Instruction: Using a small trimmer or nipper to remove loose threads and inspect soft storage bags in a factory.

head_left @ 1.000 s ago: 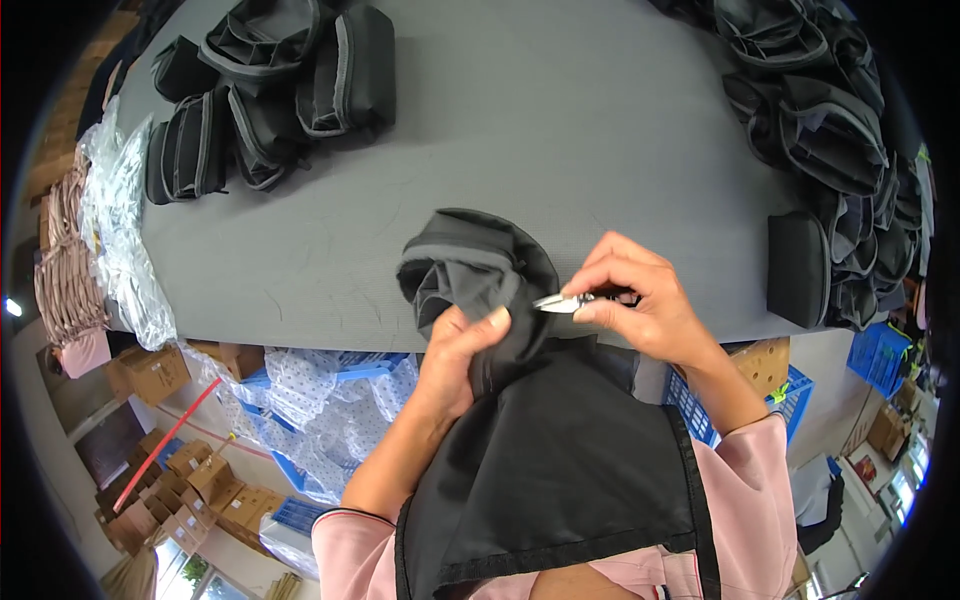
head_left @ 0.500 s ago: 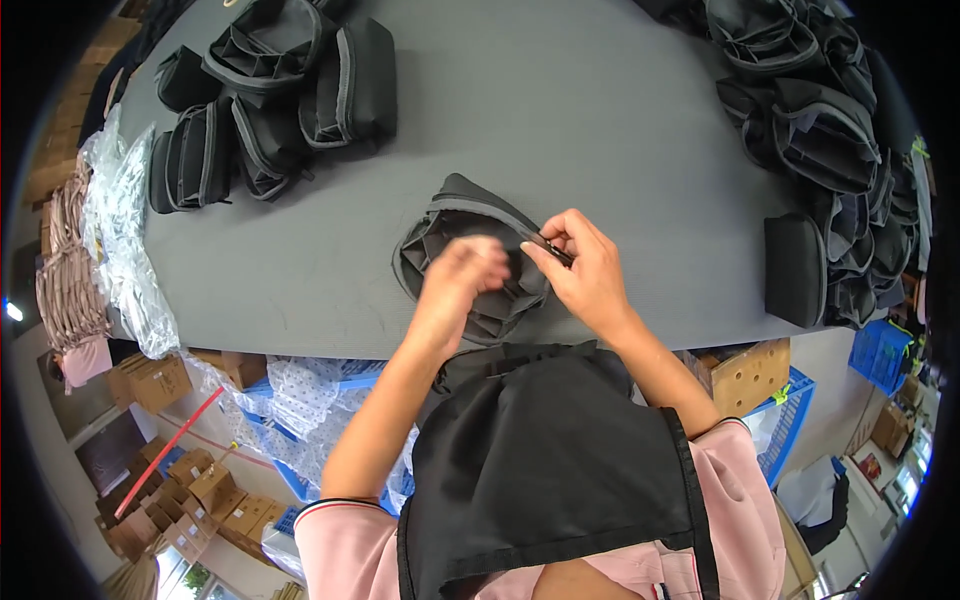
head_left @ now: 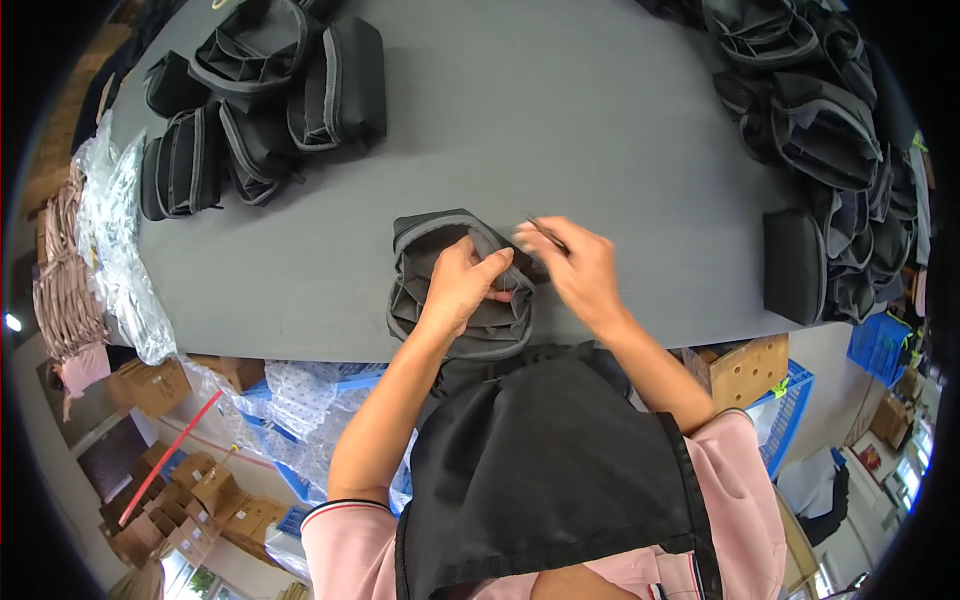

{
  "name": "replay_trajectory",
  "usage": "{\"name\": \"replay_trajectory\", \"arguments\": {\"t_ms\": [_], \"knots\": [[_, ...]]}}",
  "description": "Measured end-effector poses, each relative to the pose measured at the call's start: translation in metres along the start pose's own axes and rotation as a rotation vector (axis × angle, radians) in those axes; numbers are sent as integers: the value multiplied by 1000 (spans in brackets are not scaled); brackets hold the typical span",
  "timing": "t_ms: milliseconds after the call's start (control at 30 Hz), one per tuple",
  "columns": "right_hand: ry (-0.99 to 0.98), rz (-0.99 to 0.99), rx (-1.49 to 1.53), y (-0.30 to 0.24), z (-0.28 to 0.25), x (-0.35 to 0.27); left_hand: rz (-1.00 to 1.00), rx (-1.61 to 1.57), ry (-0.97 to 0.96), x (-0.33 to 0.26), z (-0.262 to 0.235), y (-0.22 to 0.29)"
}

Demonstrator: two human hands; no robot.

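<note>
Tightly curled, right hand (head_left: 581, 270) holds dark tool (head_left: 548, 236).

Our grey table (head_left: 620, 130) carries black pouches (head_left: 355, 85) near its far left corner and others (head_left: 825, 140) along its right edge. We see an open pouch (head_left: 480, 325) near the front edge.

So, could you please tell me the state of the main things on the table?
Near pouch: open, left hand at its mouth.
Small dark tool: gripped in right hand, details unclear.
Left-side pouches: clustered, at least one open.
Right-side pouches: heaped, at least one open.
Clear plastic bags: heaped, crumpled.
</note>
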State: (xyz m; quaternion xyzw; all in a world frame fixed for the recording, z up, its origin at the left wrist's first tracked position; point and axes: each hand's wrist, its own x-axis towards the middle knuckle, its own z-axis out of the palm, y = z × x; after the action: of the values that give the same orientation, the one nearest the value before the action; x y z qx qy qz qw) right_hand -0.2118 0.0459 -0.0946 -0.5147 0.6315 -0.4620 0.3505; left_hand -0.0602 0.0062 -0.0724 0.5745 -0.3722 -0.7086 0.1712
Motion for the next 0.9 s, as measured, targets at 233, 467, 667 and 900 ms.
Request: {"name": "replay_trajectory", "arguments": {"t_ms": [233, 467, 667, 900], "knots": [[-173, -98, -286, -31, -46, -26, -40, -53, -34, 1, -4, 0], [-433, -303, -471, -23, -51, 6, -68, -89, -30, 0, -4, 2], [-502, -524, -436, -17, -54, 20, -71, -90, -41, 0, -4, 5], [-327, -498, -338, -13, -53, 8, -84, -97, -36, 1, -1, 7]]}}
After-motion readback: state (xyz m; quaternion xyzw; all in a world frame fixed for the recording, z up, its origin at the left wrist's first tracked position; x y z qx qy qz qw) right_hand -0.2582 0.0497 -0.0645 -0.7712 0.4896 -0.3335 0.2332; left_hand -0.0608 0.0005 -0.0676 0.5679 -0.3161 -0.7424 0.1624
